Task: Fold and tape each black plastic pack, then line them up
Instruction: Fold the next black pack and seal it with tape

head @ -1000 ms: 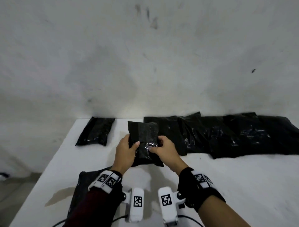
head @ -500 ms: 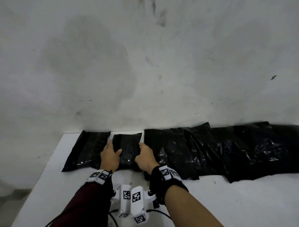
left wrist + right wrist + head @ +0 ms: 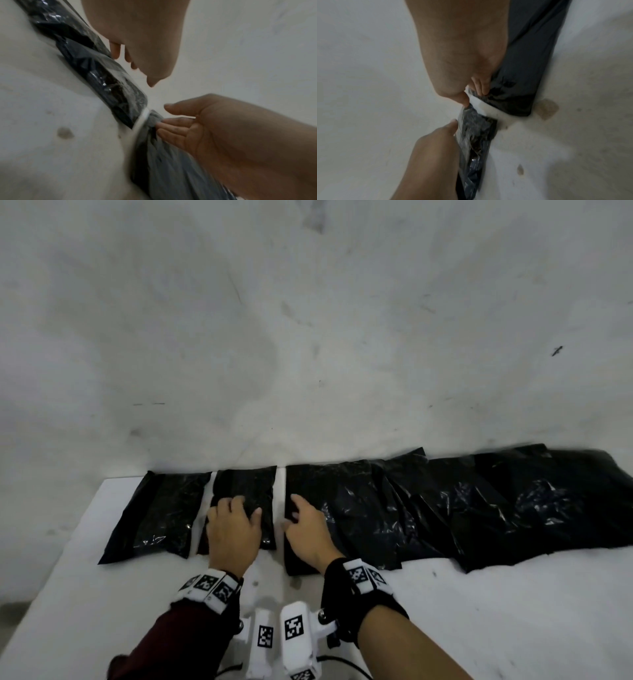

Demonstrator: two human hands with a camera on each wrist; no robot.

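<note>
A small folded black pack (image 3: 248,486) lies at the table's far edge, second from the left, beside another folded pack (image 3: 159,515). My left hand (image 3: 239,510) rests on it with relaxed fingers, which hang just over the shiny plastic (image 3: 113,83) in the left wrist view. My right hand (image 3: 298,510) lies to its right, straight fingers touching the near left corner of a larger flat black pack (image 3: 346,508). In the right wrist view, my right fingertips (image 3: 482,86) press that pack (image 3: 522,67) while my left hand (image 3: 435,152) sits against the folded one (image 3: 477,140).
More crumpled black packs (image 3: 507,508) overlap in a row to the right along the wall (image 3: 308,337). The white table (image 3: 479,611) has a few stains, and its left edge (image 3: 65,553) drops off beside the first pack.
The folded pack, held up in both hands a second ago, has been laid in the row next to the left pack. My right hand has let go and shifted onto the neighbouring larger pack.
</note>
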